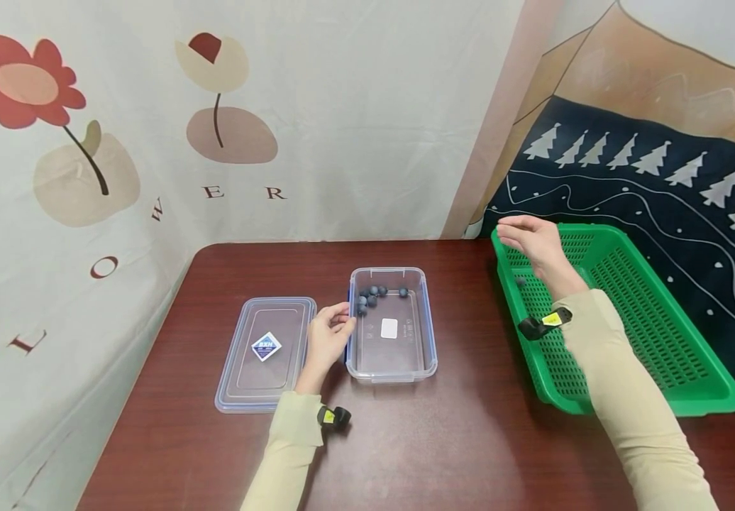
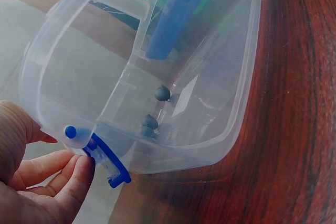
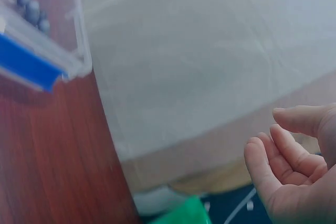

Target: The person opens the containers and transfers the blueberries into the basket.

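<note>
Box [image 1: 396, 358] holding blueberries [image 1: 372, 301] sits beside a lid [image 1: 262, 376] reading "BXH".

Passage lies over the reddish-brown tabletop [image 1: 470, 397], between clear plastic container [image 1: 393, 374] and green perforated basket [image 1: 661, 341] — both walled obstacles.

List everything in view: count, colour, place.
Table: one, brown, foreground
Container: one, clear, blue clips, table's middle
Square: one, white, container floor
Basket: one, green, table's right
Blueberries: about eight, blue, in container; one in basket
Lid: one, clear, left of container
Sticker: one, white, blue, on lid
Flowered sheet: one, white, behind table
Patterned backdrop: one, navy, tan, right rear
Devices: two, black, wrists
Sleeves: two, pale yellow, foreground
Left hand: one, container's left rim
Right hand: one, above basket
</note>
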A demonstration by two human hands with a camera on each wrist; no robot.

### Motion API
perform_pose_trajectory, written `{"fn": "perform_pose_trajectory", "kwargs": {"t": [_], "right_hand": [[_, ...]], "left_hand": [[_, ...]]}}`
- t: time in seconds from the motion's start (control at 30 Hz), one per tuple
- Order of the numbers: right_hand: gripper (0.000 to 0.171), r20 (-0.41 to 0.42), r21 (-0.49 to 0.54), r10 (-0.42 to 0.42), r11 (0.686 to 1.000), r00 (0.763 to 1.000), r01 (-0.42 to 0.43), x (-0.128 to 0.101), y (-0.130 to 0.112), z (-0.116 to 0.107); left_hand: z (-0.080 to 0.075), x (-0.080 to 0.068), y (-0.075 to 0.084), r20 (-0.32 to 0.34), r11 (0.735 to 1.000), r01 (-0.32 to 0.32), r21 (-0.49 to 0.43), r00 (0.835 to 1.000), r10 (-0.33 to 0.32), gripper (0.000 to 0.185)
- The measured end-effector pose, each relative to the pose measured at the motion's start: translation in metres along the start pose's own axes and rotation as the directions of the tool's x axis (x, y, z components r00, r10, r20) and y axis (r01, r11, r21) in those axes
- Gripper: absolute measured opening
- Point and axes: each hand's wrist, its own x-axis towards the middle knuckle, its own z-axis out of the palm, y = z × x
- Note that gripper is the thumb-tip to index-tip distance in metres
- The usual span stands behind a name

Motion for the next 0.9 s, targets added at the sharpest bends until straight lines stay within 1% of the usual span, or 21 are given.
{"fn": "perform_pose_trajectory", "kwargs": {"t": [0.07, 0.13, 0.27, 0.33, 0.47, 0.57, 0.6, 0.83, 0.9], "right_hand": [[0.010, 0.023, 0.013, -0.005, 1.000, 1.000, 0.004, -0.001, -0.001, 0.010], [0.013, 0.049, 0.009, -0.009, 1.000, 0.999, 0.009, -0.002, -0.001, 0.020], [0.029, 0.092, -0.073, -0.015, 0.997, 0.996, 0.021, -0.002, 0.002, 0.042], [0.034, 0.108, -0.122, -0.011, 0.992, 0.994, 0.024, -0.003, 0.005, 0.053], [0.033, 0.143, -0.178, -0.001, 0.984, 0.990, 0.027, -0.005, 0.011, 0.075], [0.031, 0.166, -0.191, 0.008, 0.981, 0.986, 0.024, -0.008, 0.015, 0.090], [0.029, 0.170, -0.197, 0.014, 0.980, 0.985, 0.020, -0.009, 0.016, 0.094], [0.030, 0.207, -0.214, 0.015, 0.976, 0.978, 0.031, -0.013, 0.030, 0.123], [0.030, 0.213, -0.207, 0.014, 0.978, 0.977, 0.032, -0.015, 0.035, 0.131]], "left_hand": [[0.000, 0.000, 0.000, 0.001, 1.000, 0.001, 0.000, 1.000, -0.001, 0.028], [0.000, 0.000, 0.000, 0.000, 1.000, 0.001, 0.002, 1.000, -0.001, 0.028], [0.000, 0.000, 0.000, -0.002, 1.000, -0.003, 0.009, 1.000, 0.003, 0.027], [0.000, 0.000, 0.000, -0.004, 1.000, -0.006, 0.014, 1.000, 0.006, 0.027], [0.000, -0.001, 0.000, -0.007, 1.000, -0.006, 0.022, 1.000, 0.006, 0.027], [0.000, 0.000, -0.003, -0.006, 1.000, -0.004, 0.028, 1.000, 0.004, 0.027], [0.001, 0.001, -0.005, -0.006, 1.000, -0.004, 0.029, 1.000, 0.004, 0.027], [0.004, 0.010, -0.042, -0.016, 1.000, 0.002, 0.018, 1.000, -0.002, 0.028], [0.004, 0.010, -0.045, -0.017, 1.000, 0.004, 0.028, 1.000, -0.003, 0.028]]}}
